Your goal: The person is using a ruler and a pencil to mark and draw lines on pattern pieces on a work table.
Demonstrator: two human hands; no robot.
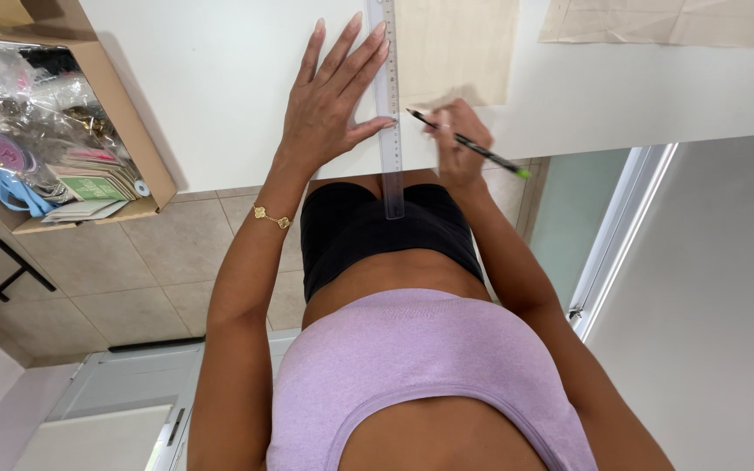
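Note:
My left hand (pixel 332 96) lies flat with fingers spread on a white table (pixel 220 78), its fingertips pressing a long clear ruler (pixel 391 139). The ruler runs from the top of the view past the table's near edge. My right hand (pixel 457 139) grips a black pencil with a green end (pixel 473 146), its tip touching the ruler's right edge. A beige paper sheet (pixel 455 48) lies under the ruler's right side, just beyond the pencil hand.
A cardboard box (pixel 124 122) at the table's left edge holds plastic bags, packets and small sewing items. Another beige paper piece (pixel 674 22) lies at the far right of the table. Below are a tiled floor (pixel 159 262) and a white door frame (pixel 617 235).

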